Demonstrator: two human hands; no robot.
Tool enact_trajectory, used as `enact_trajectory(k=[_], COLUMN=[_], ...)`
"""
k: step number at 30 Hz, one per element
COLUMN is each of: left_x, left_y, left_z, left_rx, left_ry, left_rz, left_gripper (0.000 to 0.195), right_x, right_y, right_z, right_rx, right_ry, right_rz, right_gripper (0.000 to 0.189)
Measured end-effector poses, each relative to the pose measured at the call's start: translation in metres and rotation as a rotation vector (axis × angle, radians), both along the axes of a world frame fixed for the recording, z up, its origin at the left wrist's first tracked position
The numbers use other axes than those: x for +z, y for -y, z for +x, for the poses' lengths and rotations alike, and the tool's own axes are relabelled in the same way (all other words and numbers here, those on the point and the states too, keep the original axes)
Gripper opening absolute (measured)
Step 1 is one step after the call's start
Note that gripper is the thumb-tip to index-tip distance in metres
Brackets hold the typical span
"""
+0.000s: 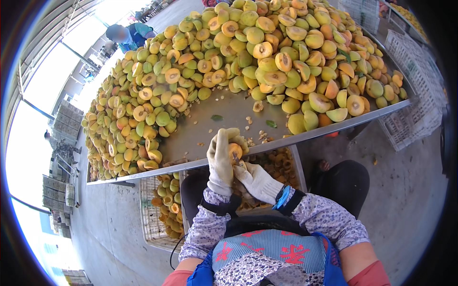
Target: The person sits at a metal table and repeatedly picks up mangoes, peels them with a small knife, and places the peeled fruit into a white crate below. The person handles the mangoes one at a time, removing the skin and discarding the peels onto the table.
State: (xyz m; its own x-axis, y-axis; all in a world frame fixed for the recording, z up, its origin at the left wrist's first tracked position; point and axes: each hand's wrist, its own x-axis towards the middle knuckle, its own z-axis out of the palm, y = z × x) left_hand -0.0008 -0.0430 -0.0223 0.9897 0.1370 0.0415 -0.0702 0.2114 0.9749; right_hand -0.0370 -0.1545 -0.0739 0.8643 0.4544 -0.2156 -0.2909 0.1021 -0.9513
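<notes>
My left hand, in a pale work glove, holds up a stone-fruit half with its orange cut face towards me. In my gloved right hand is a small pitting tool. Its dark metal tip meets the middle of the cut face; how deep it sits I cannot tell. Both hands are just in front of the rim of a metal table. A large heap of halved yellow-green stone fruit covers much of that table, many halves with pits showing.
Loose pits and leaves lie on the bare metal. Below the rim, a crate of fruit pieces sits between my knees, beside a white plastic crate with more. Stacked crates stand right. Across the heap, a person bends forward.
</notes>
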Motion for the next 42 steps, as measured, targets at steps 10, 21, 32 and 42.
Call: enact_trajectory(k=[10,21,32,42], left_x=[0.008,-0.008,0.016,0.01], left_y=[-0.016,-0.033,-0.255,-0.257], left_z=[0.001,0.011,-0.081,0.131], left_rx=[-0.255,-0.078,0.72,0.362], left_ry=[-0.167,-0.179,-0.407,-0.038], left_rz=[-0.011,-0.729,1.59,1.687], left_gripper=[0.048,0.035,0.043,0.063], right_x=[-0.013,0.005,0.021,0.02], right_y=[0.013,0.033,0.031,0.011], right_z=[0.011,0.006,0.014,0.019], right_rx=[0.232,0.242,0.299,0.404], right_ry=[0.152,0.617,0.477,0.514], right_rz=[0.121,-0.516,-0.962,-0.862], right_gripper=[0.045,0.034,0.043,0.044])
